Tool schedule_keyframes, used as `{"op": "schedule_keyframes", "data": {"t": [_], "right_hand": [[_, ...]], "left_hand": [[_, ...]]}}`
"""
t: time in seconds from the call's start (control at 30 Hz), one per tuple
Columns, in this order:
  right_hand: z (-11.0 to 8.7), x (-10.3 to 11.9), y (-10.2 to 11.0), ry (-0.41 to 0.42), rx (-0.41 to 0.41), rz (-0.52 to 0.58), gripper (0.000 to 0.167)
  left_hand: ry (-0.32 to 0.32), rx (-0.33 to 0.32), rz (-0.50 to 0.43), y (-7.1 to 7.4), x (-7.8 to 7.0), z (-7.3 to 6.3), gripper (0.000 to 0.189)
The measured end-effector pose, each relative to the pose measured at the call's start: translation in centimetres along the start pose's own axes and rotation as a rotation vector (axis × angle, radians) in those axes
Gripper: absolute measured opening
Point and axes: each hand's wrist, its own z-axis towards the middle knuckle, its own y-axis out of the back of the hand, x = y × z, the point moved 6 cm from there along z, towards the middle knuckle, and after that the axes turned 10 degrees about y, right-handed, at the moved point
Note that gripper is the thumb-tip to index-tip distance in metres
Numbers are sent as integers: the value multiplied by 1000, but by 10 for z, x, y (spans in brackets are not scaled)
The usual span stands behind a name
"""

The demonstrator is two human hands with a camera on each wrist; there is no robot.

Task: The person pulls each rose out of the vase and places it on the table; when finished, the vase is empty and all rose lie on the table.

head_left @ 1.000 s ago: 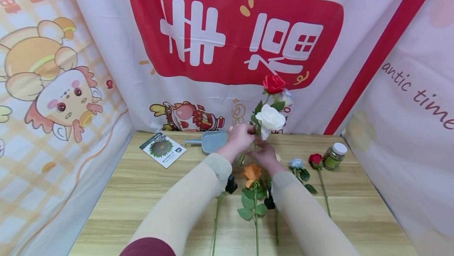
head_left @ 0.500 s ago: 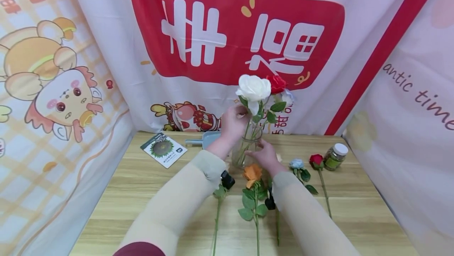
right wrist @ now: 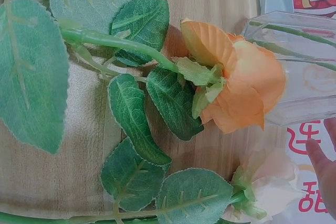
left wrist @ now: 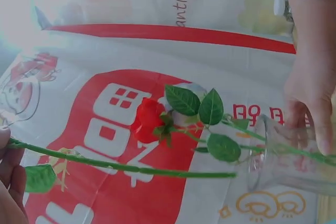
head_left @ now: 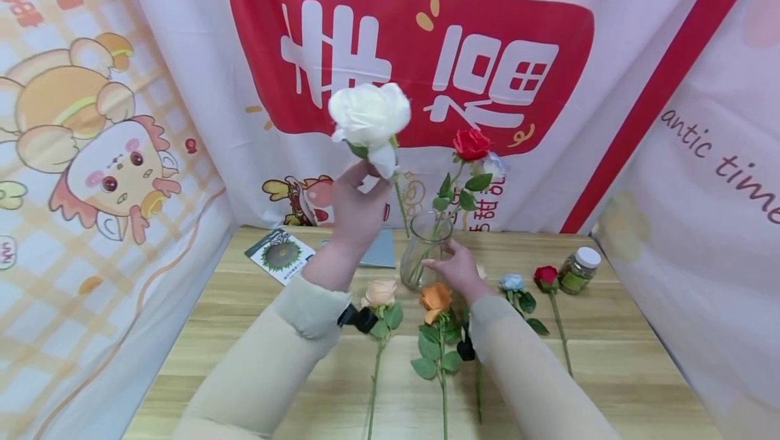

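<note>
My left hand (head_left: 355,213) pinches a white rose (head_left: 369,115) just below its bloom, raised to the left of the glass vase (head_left: 410,260). In the left wrist view the bare lower end of its green stem (left wrist: 184,173) points at the vase mouth and lies outside it. My right hand (head_left: 461,271) grips the vase's right side, thumb in front. Inside the vase stand a red rose (head_left: 472,145) and a pale bluish flower (head_left: 495,166), partly hidden behind it. In the right wrist view, only some fingertips show beside the vase.
On the wooden table lie a peach rose (head_left: 380,292), an orange rose (head_left: 435,298), a light blue flower (head_left: 512,282) and a dark red rose (head_left: 546,275). A white-lidded jar (head_left: 579,271), a printed card (head_left: 279,255) and a blue-grey dustpan (head_left: 379,254) are farther back.
My left hand has moved left and up with the white rose, away from above the vase, and the stem's end is now outside it. My right hand has stayed at the vase.
</note>
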Motion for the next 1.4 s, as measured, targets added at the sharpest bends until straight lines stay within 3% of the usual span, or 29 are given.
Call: {"op": "schedule_keyframes", "data": {"t": [0.13,0.27,0.4,0.53,0.7,0.93,1.17,1.4], "right_hand": [[0,-1,0,-16,9,-2,78],[1,-2,0,-20,13,2,77],[0,-3,-1,-20,11,9,76],[1,-4,-1,-27,14,6,77],[2,-6,-1,-46,26,10,82],[2,-7,-1,-53,26,11,86],[1,-5,-2,-50,28,2,87],[0,-5,-2,-47,24,-4,87]], "left_hand": [[99,0,51,24,-5,-11,2],[303,13,191,49,9,-28,9],[550,87,327,73,47,-52,16],[681,172,422,91,87,-79,16],[772,247,520,107,135,-116,8],[846,300,620,124,186,-159,27],[934,318,661,134,213,-183,32],[916,304,701,139,224,-191,38]]}}
